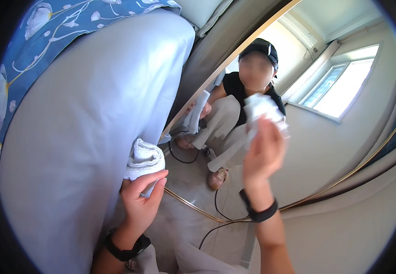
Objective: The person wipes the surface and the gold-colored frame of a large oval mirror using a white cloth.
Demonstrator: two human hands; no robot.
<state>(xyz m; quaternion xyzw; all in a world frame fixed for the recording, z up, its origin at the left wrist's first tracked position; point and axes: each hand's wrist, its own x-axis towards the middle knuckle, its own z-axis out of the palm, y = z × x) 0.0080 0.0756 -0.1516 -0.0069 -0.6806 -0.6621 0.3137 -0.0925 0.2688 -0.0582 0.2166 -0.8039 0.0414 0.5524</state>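
Lower left of centre, the left hand, wrist angled up, pinches a rolled white towel; right of centre, the right hand, forearm near-vertical, grips a blurred white cloth.

Bright light pours from the window reflected in the mirror, its panes glaring nearly white. Soft shadows shade the pale bedding. The right grip and its white cloth are motion-blurred; fisheye distortion bends edges toward a black rim.
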